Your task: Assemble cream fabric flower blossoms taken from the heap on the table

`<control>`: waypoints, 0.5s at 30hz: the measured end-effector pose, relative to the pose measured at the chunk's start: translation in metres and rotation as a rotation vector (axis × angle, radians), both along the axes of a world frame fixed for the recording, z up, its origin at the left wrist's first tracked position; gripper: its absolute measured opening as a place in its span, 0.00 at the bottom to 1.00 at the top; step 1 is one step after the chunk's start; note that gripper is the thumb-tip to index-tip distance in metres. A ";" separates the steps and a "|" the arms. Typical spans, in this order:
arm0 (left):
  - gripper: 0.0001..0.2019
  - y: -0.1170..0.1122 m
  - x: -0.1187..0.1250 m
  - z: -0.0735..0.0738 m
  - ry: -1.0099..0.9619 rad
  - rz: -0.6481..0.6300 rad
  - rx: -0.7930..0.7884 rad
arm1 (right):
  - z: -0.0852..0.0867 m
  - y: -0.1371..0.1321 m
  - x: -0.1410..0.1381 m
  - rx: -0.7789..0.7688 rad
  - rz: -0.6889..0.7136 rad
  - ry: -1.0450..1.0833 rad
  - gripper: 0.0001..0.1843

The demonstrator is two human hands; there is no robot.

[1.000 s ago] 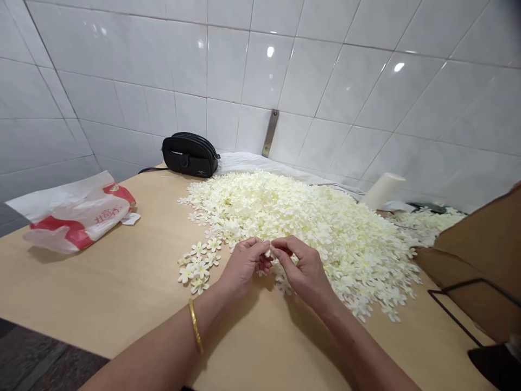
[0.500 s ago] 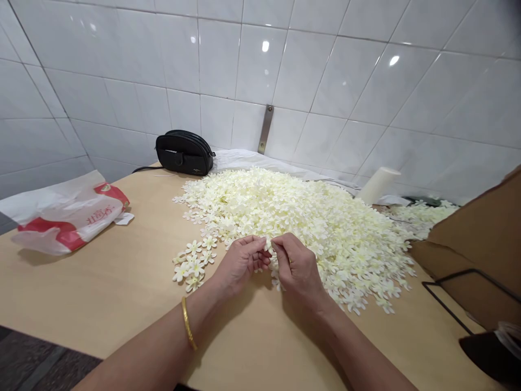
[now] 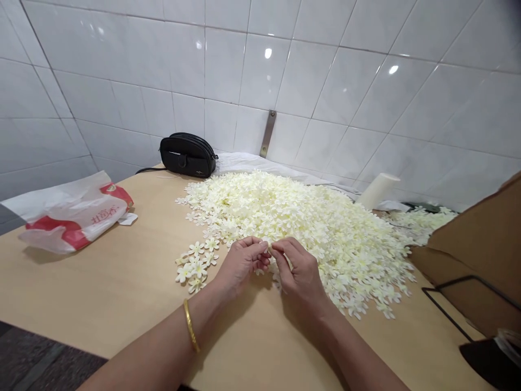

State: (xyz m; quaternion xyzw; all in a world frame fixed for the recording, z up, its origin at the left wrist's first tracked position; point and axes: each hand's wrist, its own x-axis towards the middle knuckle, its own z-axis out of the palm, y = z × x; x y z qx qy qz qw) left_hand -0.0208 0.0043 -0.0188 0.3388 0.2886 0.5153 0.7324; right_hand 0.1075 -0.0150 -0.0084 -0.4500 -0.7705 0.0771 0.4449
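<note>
A big heap of cream-white fabric flowers point(image 3: 301, 222) covers the middle of the wooden table point(image 3: 101, 282). My left hand point(image 3: 241, 264) and my right hand point(image 3: 298, 271) meet at the heap's near edge. Both pinch a small white flower piece point(image 3: 266, 244) between their fingertips. A small separate cluster of flowers point(image 3: 195, 262) lies just left of my left hand. A gold bangle point(image 3: 190, 326) sits on my left wrist.
A black pouch point(image 3: 188, 155) stands at the back by the tiled wall. A red and white plastic bag point(image 3: 69, 214) lies at the left. A white roll point(image 3: 378, 190) rests at the back right. A brown cardboard box point(image 3: 480, 244) and a black wire frame point(image 3: 459, 304) are at the right.
Both hands stay together at the heap's edge, the fingers shifting slightly on the flower piece. The view has wobbled a little.
</note>
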 end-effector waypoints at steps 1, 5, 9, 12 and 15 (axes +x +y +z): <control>0.07 0.000 0.000 0.000 -0.008 -0.014 0.003 | -0.001 0.000 0.000 0.001 0.003 -0.019 0.09; 0.09 0.000 -0.001 0.003 -0.019 -0.049 0.015 | -0.003 0.002 0.001 -0.050 -0.031 -0.018 0.10; 0.08 0.000 -0.002 0.004 -0.001 -0.049 0.014 | -0.004 0.001 0.000 -0.070 -0.033 0.009 0.09; 0.09 0.000 -0.002 0.003 0.002 -0.045 0.014 | -0.004 0.000 -0.001 -0.075 -0.038 0.010 0.08; 0.08 0.000 -0.002 0.001 0.023 -0.037 0.019 | -0.003 -0.001 0.000 -0.072 -0.059 0.032 0.06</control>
